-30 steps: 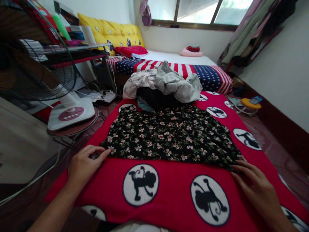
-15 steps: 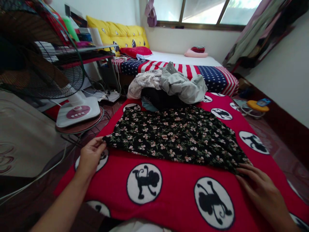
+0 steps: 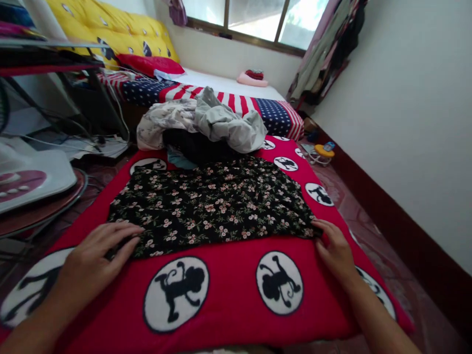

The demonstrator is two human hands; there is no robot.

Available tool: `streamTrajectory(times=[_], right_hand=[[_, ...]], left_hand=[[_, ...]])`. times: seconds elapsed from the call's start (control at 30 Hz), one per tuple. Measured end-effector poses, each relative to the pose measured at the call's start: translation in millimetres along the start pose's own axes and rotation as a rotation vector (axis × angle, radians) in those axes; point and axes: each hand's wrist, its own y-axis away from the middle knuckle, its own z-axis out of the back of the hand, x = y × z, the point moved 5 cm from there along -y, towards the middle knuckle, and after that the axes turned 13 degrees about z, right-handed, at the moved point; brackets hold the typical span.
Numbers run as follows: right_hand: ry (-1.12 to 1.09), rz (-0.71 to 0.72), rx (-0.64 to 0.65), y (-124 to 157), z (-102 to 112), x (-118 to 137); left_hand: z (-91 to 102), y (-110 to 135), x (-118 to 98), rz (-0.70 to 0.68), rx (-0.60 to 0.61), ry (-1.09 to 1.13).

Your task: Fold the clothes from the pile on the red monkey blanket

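A black garment [image 3: 217,201] with small pink flowers and green leaves lies spread on a red blanket [image 3: 236,275] printed with black monkeys in white circles. My left hand [image 3: 98,253] rests over the garment's near left corner, fingers stretched out and thumb apart. At the near right corner, my right hand [image 3: 334,248] pinches the hem between thumb and fingers. Touching the garment's far edge is a heap of clothes: a grey piece [image 3: 230,125], a white patterned piece [image 3: 167,120] and a black piece [image 3: 199,146].
A fan base [image 3: 33,172] stands on a round stool [image 3: 73,196] at the left, below a desk [image 3: 47,66] with cables. Behind is a bed [image 3: 206,78] with a red pillow [image 3: 151,64]. A small yellow stool [image 3: 324,151] stands by the right wall [image 3: 413,123].
The view has turned to the right. My left hand has gone from pinching the garment's left corner to lying over it with fingers extended. My right hand has closed on the right corner.
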Motion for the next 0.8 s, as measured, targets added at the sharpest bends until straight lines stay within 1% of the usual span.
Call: streamTrajectory(times=[0.07,0.1,0.13,0.2,0.3,0.43,0.5,0.57,0.63,0.73,0.8], right_hand=[[0.0,-0.023,0.014,-1,-1,-3],[0.002,-0.033,0.016,-1,-2,-5],[0.005,-0.042,0.015,-1,-2,-7],[0.003,-0.056,0.009,-1,-2,-11],[-0.019,-0.079,0.013,-1,-4,-19],[-0.038,-0.091,0.052,-3,-5,-28],[-0.042,-0.066,0.054,-6,0,-29],[-0.034,-0.033,0.038,-9,10,-27],[-0.018,0.002,0.023,-8,22,-24],[0.008,0.044,0.027,3,40,-19],[0.022,0.072,0.095,14,45,-17]], left_hand=[[-27.5,1,-11,-0.135,0.149,-0.018],[-39.2,2,-13,-0.179,0.203,-0.05],[-48.1,2,-13,-0.206,0.231,-0.088],[-56.4,1,-12,-0.234,0.223,-0.151],[-54.2,-4,-8,-0.274,0.175,-0.204],[-45.9,-14,-8,-0.312,0.152,-0.25],[-41.9,-18,-7,-0.308,0.149,-0.266],[-37.0,-19,-6,-0.303,0.159,-0.261],[-32.2,-15,-3,-0.32,0.198,-0.237],[-25.4,1,5,-0.326,0.257,-0.185],[-22.1,15,10,-0.281,0.283,-0.141]])
